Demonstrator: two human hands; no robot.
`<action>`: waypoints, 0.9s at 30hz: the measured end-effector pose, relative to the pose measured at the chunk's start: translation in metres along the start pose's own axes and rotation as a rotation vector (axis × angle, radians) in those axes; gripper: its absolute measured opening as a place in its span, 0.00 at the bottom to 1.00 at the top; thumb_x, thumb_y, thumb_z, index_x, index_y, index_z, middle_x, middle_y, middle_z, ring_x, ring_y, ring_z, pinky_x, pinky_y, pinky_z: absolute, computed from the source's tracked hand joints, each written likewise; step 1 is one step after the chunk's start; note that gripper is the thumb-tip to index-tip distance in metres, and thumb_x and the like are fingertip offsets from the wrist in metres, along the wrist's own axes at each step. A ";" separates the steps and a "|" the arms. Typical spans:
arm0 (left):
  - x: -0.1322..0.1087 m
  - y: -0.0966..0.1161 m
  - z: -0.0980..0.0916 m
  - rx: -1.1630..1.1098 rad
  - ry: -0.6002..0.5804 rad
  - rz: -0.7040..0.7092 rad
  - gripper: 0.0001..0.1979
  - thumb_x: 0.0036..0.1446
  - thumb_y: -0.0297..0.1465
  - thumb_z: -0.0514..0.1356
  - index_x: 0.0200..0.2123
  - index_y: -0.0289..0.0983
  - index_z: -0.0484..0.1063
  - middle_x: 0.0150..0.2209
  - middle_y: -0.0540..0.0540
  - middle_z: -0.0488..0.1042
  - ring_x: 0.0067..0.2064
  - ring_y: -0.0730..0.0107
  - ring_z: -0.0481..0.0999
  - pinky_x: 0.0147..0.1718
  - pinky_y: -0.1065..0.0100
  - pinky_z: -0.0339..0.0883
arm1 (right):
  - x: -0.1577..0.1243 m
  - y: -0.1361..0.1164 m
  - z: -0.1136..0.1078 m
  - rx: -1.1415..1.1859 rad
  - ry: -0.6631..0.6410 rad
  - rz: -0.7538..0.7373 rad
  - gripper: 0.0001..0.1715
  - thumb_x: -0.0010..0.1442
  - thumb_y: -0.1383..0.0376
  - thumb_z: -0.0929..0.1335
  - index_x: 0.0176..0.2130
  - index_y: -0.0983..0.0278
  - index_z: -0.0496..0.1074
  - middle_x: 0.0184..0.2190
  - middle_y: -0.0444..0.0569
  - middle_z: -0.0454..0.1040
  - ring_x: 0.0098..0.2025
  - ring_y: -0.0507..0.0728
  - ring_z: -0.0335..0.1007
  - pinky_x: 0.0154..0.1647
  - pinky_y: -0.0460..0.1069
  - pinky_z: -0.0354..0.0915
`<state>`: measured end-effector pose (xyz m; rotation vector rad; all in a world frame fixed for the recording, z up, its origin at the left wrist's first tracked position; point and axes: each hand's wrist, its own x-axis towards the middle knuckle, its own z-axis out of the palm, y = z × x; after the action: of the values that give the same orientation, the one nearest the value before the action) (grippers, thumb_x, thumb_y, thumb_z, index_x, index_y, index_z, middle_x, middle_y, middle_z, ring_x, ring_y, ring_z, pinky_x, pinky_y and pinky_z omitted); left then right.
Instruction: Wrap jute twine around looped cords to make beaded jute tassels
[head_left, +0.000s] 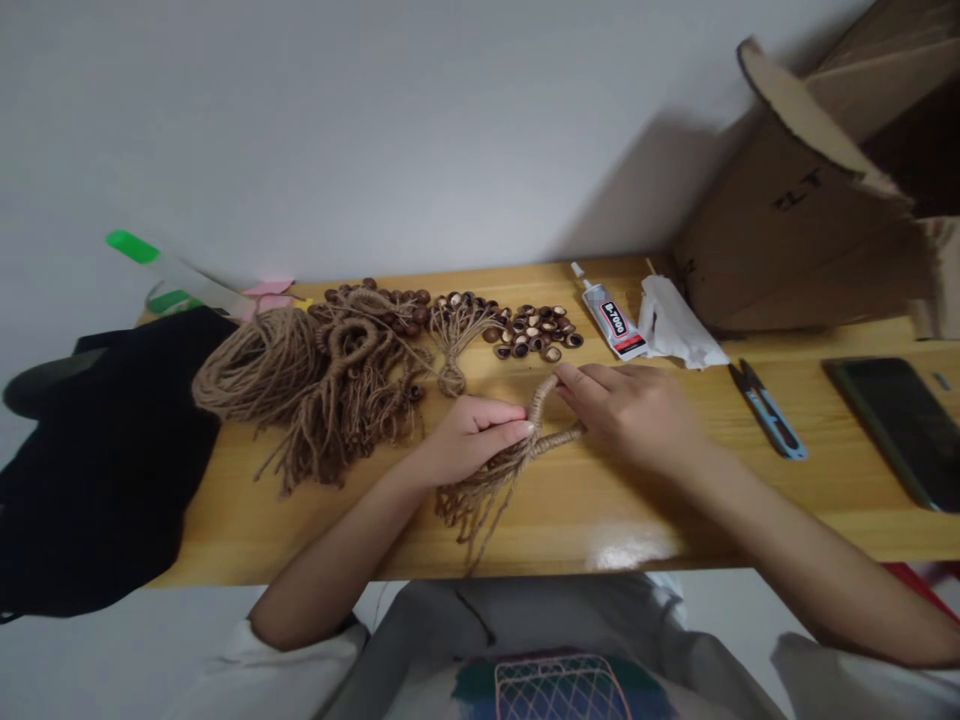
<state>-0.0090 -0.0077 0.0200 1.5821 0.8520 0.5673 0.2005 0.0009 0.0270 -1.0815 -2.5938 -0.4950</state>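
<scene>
Between my hands is a jute cord loop with a fringe [541, 400], its wrapped ring raised off the table and its loose strands hanging down to the lower left. My left hand [480, 435] pinches it where the ring meets the strands, thumb on top. My right hand [634, 405] is closed on the far right side of the ring; the fingertips are partly hidden. Just behind lie a knotted bunch of cord [451, 372] and a cluster of halved brown nut shells [534, 330].
To the left are a coil of jute cord [259, 365], finished-looking fringed cord pieces [349, 400] and a black cloth [112, 460]. A glue tube [611, 318], white crumpled wrapper [679, 322], blue thread snips [769, 412], phone [900, 425] and cardboard box [802, 240] stand right.
</scene>
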 end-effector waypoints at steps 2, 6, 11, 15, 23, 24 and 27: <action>0.000 -0.001 0.000 -0.006 -0.010 -0.006 0.18 0.58 0.34 0.53 0.18 0.36 0.54 0.18 0.56 0.51 0.22 0.80 0.51 0.21 0.74 0.47 | 0.001 0.002 -0.004 -0.010 -0.062 -0.015 0.13 0.65 0.67 0.62 0.44 0.69 0.72 0.28 0.49 0.77 0.23 0.53 0.65 0.24 0.49 0.52; 0.000 -0.003 -0.001 -0.060 -0.044 -0.051 0.17 0.57 0.36 0.54 0.19 0.35 0.56 0.19 0.56 0.53 0.22 0.80 0.52 0.21 0.74 0.47 | 0.002 0.008 -0.011 0.003 -0.145 -0.148 0.15 0.64 0.71 0.60 0.48 0.69 0.70 0.29 0.50 0.76 0.24 0.53 0.66 0.25 0.49 0.50; 0.001 -0.003 -0.002 -0.093 -0.049 -0.049 0.19 0.57 0.38 0.54 0.18 0.36 0.55 0.17 0.56 0.51 0.21 0.81 0.50 0.21 0.74 0.45 | 0.002 0.004 -0.012 -0.032 -0.186 -0.116 0.13 0.64 0.71 0.60 0.44 0.69 0.72 0.23 0.48 0.74 0.22 0.54 0.65 0.23 0.50 0.47; 0.002 -0.003 0.002 -0.071 0.012 -0.023 0.21 0.56 0.39 0.54 0.17 0.36 0.53 0.18 0.56 0.49 0.21 0.81 0.49 0.21 0.73 0.45 | 0.004 -0.004 -0.009 -0.019 -0.177 -0.009 0.14 0.65 0.67 0.60 0.40 0.68 0.73 0.22 0.49 0.75 0.21 0.54 0.64 0.22 0.50 0.44; 0.001 -0.003 0.012 -0.049 0.089 0.016 0.21 0.56 0.38 0.54 0.16 0.36 0.53 0.17 0.55 0.50 0.22 0.79 0.51 0.22 0.73 0.47 | 0.005 -0.013 -0.007 0.028 -0.177 0.146 0.21 0.67 0.63 0.56 0.35 0.68 0.73 0.19 0.50 0.74 0.18 0.54 0.63 0.23 0.50 0.44; 0.000 -0.003 0.013 -0.047 0.089 0.016 0.21 0.56 0.39 0.54 0.16 0.36 0.53 0.17 0.55 0.50 0.22 0.79 0.51 0.22 0.73 0.47 | 0.005 -0.012 -0.007 0.030 -0.187 0.146 0.21 0.67 0.63 0.56 0.36 0.68 0.73 0.20 0.51 0.74 0.19 0.54 0.63 0.23 0.50 0.44; -0.001 -0.003 0.012 -0.042 0.088 0.017 0.21 0.56 0.40 0.54 0.16 0.36 0.53 0.17 0.56 0.50 0.21 0.80 0.50 0.21 0.73 0.47 | 0.007 -0.008 -0.008 0.064 -0.232 0.108 0.17 0.66 0.64 0.58 0.38 0.67 0.73 0.25 0.51 0.77 0.22 0.55 0.68 0.23 0.50 0.46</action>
<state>-0.0010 -0.0153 0.0146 1.5370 0.8875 0.6675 0.1912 -0.0031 0.0353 -1.3191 -2.7053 -0.2738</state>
